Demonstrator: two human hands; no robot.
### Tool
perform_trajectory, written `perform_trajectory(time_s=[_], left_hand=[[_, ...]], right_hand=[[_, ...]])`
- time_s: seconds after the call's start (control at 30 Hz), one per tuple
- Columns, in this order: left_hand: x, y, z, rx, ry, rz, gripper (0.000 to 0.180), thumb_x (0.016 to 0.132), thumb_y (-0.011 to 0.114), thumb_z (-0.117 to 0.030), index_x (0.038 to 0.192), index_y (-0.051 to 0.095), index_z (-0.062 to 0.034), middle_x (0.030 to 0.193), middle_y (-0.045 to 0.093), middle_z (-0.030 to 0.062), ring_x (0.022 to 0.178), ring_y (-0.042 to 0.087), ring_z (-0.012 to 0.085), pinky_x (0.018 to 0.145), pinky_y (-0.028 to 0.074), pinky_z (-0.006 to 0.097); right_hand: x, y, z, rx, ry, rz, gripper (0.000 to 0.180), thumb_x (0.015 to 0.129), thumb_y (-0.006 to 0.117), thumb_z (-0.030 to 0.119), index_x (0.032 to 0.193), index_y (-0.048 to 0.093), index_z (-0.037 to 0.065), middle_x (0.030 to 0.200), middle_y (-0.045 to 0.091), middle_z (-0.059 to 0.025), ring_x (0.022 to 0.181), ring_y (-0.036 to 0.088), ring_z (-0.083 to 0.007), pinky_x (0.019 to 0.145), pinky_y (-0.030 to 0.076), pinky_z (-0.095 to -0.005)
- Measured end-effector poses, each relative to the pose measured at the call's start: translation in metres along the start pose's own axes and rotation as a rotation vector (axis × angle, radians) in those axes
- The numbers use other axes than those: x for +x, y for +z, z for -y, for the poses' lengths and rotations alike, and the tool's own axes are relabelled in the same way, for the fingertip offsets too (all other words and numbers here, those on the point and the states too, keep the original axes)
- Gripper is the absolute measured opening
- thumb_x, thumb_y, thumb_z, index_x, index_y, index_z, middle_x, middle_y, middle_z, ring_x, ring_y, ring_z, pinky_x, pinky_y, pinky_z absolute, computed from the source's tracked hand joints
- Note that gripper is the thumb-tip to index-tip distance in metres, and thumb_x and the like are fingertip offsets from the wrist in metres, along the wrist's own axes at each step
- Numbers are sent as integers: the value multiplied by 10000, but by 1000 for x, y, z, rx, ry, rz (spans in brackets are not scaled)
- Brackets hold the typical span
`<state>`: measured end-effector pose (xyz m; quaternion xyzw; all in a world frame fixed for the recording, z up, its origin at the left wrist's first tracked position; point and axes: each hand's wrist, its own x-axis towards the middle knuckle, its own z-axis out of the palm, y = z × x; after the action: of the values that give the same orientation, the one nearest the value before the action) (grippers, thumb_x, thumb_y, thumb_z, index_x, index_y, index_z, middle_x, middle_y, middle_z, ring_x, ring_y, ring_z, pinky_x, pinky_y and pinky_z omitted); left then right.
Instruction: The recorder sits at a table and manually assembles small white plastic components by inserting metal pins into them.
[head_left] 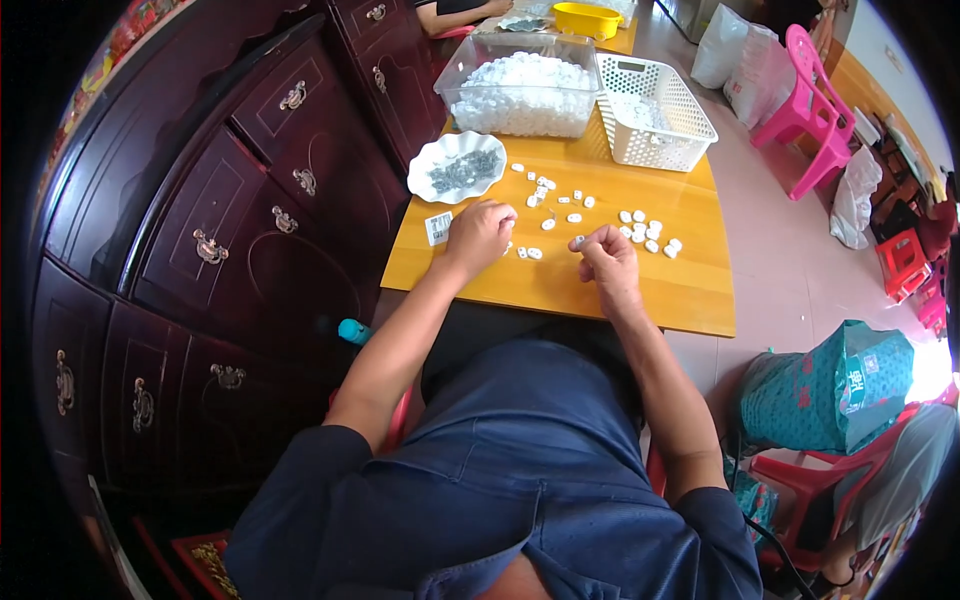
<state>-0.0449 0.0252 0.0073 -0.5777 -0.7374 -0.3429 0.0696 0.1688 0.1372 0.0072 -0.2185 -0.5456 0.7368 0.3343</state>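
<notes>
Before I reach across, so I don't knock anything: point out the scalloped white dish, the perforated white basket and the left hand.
Scalloped white dish (420, 176), head view: on its left rim.
Perforated white basket (652, 151), head view: on its near wall.
Left hand (480, 234), head view: on its back.

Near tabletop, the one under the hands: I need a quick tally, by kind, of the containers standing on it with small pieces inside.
Clear plastic tub: 1
White perforated basket: 1
White wavy-edged dish: 1
Total: 3
</notes>
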Motion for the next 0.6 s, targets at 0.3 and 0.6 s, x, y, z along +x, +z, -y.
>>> perform_trajectory(time_s=[0.3,0.6], left_hand=[[8,9,-6,-20,-8,9,61,818,670,-103,844,712,-68,852,682,111,871,645,333,777,517,443],[28,21,-18,26,117,47,98,838,656,-130,856,735,-75,841,685,115,847,646,331,784,520,433]], right_hand=[[4,-9,1,-48,-22,-54,67,889,624,97,846,573,87,812,674,-42,541,491,-62,509,412,-211],[8,-15,2,-34,-17,-78,29,909,607,72,896,582,67,809,671,-31,561,499,-54,519,413,-208]])
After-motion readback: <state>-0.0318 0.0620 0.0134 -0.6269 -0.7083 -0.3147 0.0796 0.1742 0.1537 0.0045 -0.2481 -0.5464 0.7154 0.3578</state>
